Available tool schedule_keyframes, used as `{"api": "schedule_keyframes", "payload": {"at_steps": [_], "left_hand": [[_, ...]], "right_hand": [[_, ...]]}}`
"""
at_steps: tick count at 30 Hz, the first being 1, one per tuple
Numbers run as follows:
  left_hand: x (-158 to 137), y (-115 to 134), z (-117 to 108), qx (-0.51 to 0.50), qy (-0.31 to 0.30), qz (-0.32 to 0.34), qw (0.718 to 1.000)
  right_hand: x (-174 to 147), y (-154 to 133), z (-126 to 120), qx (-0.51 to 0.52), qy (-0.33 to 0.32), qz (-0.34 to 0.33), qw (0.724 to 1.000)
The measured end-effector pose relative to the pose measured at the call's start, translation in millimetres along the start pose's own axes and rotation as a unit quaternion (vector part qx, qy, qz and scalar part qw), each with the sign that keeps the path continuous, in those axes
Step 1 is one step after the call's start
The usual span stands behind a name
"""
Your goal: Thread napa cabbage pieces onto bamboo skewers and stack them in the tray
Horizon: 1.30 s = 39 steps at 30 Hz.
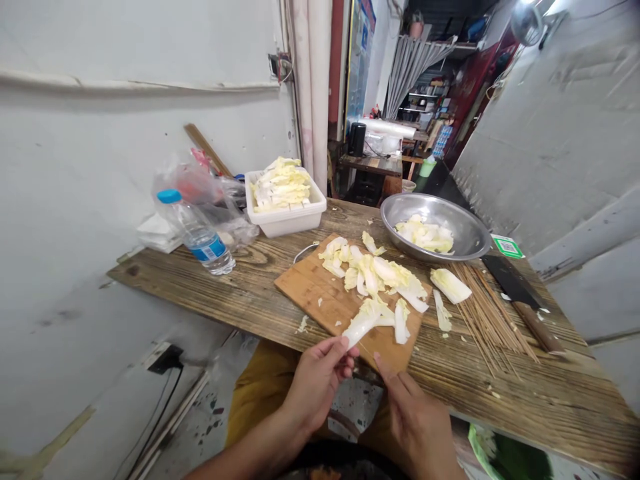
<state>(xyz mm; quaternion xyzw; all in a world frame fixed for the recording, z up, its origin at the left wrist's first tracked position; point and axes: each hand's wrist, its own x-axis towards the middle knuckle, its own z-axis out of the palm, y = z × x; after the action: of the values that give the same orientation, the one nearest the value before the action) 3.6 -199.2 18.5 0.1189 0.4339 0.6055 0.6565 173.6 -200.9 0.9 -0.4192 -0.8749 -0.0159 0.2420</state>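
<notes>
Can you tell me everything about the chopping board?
The chopping board is a light brown, straight-edged slab that looks like wood. It lies flat on the wooden table, turned at an angle. A thin pale loop, maybe a handle, shows at its far left side. Cabbage pieces cover much of its top, and small scraps dot the bare part. The right hand's fingertip is at its near edge; I can't tell if they touch.

Wooden table is carrying plastic bottle, white tub, cutting board, steel bowl; right of board, cabbage strip, thin sticks and wooden-handled knife are lying.
</notes>
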Motion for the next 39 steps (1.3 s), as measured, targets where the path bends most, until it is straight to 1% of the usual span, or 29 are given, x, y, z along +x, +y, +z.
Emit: {"api": "schedule_keyframes", "payload": {"at_steps": [5, 9, 17, 20, 26, 34, 39], "left_hand": [[3.3, 1.8, 5.1, -0.009, -0.003, -0.002, 1.0], [2.6, 0.2, 6.2, -0.012, 0.008, -0.009, 1.0], [6.1, -3.0, 7.3, -0.058, 0.024, -0.023, 0.998], [6.3, -2.9, 7.2, -0.057, 0.023, -0.024, 0.998], [5.7, -4.7, 6.2, -0.059, 0.012, -0.034, 0.998], [6.6, -5.2, 6.7, -0.086, 0.033, -0.028, 0.995], [7.0, -6.5, 7.4, -0.085, 0.028, -0.038, 0.995]], "right_hand": [[-0.1, 1.1, 0.3, 0.006, -0.004, 0.004, 1.0], [-1.0, 0.2, 0.5, 0.009, -0.004, -0.001, 1.0], [-0.3, 1.2, 0.3, -0.007, 0.003, 0.003, 1.0], [0.8, 2.2, -0.2, -0.003, 0.012, 0.009, 1.0], [-0.6, 2.1, 1.6, 0.001, 0.01, 0.007, 1.0], [-3.0, 0.3, 2.1, 0.005, -0.014, 0.0, 1.0], [-4.0, 0.4, 3.9, -0.004, -0.028, 0.0, 1.0]]}}
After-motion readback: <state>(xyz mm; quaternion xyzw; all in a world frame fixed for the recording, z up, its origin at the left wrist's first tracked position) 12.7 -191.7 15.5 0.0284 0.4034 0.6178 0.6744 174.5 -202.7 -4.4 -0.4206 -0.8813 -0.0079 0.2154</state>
